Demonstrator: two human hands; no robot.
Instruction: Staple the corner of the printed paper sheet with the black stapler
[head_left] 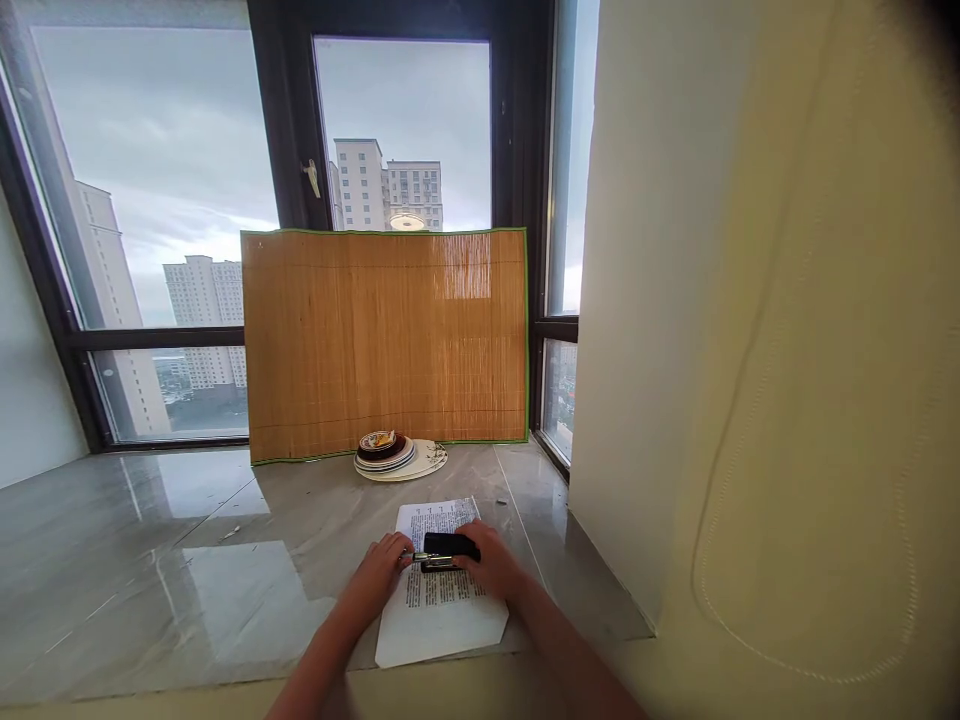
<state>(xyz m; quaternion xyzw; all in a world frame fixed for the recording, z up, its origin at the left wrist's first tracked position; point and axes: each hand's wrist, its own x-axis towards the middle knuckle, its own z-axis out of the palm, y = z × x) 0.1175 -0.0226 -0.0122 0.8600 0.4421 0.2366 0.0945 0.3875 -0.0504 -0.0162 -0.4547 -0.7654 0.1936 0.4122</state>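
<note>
A black stapler (pixel 448 549) lies across a printed sheet of paper (pixel 441 615) on the marble floor. My right hand (pixel 491 565) is wrapped round the stapler's right end. My left hand (pixel 381 570) has its fingers curled at the stapler's metal left tip, resting on the paper's left edge. The paper shows dense black text in its upper half and is blank in its lower part.
A stack of plates (pixel 397 454) sits on the floor behind the paper. A bamboo mat (pixel 384 340) stands upright against the window (pixel 150 200). A cream wall (pixel 750 350) rises close on the right. Glossy floor (pixel 150 560) stretches to the left.
</note>
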